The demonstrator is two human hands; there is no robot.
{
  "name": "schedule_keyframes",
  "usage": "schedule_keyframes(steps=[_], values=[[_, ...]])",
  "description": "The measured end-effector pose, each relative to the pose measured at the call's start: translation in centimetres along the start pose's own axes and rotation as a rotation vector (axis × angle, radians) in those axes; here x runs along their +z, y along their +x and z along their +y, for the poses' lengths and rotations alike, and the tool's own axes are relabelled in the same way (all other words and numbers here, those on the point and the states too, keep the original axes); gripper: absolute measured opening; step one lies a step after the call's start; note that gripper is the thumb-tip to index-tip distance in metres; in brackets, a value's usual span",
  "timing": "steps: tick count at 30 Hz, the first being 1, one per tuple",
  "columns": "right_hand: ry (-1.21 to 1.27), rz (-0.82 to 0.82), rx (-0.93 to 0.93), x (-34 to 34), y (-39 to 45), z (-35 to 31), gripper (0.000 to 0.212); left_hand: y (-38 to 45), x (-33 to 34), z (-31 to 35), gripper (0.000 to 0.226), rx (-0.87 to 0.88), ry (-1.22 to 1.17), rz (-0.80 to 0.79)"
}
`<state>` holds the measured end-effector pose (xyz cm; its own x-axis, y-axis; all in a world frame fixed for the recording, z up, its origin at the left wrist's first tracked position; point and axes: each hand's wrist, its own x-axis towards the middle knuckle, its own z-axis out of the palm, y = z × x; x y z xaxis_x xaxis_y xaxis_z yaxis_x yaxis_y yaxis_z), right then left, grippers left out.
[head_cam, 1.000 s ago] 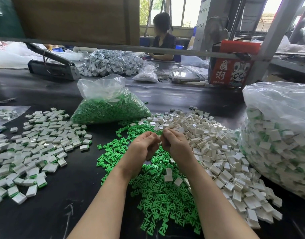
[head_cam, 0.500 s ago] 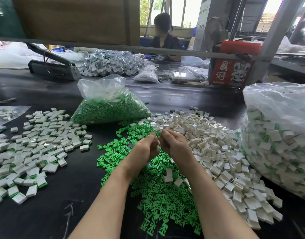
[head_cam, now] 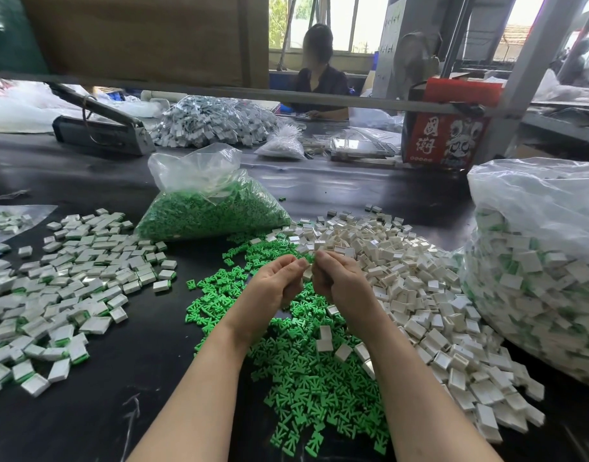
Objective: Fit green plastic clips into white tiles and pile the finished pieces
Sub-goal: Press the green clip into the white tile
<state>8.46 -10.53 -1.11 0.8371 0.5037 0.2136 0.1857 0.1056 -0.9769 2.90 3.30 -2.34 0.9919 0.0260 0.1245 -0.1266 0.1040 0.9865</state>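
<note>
The scene is lit by daylight from the windows [head_cam: 346,25] at the back, which are blown out to near white. The black table [head_cam: 86,378] is evenly lit, with a dull sheen toward the far side and only soft shadows under the forearms. Glare is caught on the plastic bags [head_cam: 536,195]. Straight lines are bent near the edges by the wide lens. The foreground is sharp; the background is softer.
</note>
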Motion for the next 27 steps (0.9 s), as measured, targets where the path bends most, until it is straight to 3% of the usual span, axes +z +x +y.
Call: schedule_keyframes(steps=[5,21,27], values=[[0.013,-0.011,-0.003,0.05,-0.03,-0.07,0.043,0.12,0.27,-0.18,0.015,-0.044,-0.085,0.008],[-0.271,0.041,-0.075,0.31,0.08,0.54,0.044,0.34,-0.19,-0.87,0.019,0.03,0.08,0.013],[-0.326,-0.013,-0.039,0.0,0.03,0.35,0.043,0.26,-0.41,-0.77,0.018,0.054,0.127,0.0]])
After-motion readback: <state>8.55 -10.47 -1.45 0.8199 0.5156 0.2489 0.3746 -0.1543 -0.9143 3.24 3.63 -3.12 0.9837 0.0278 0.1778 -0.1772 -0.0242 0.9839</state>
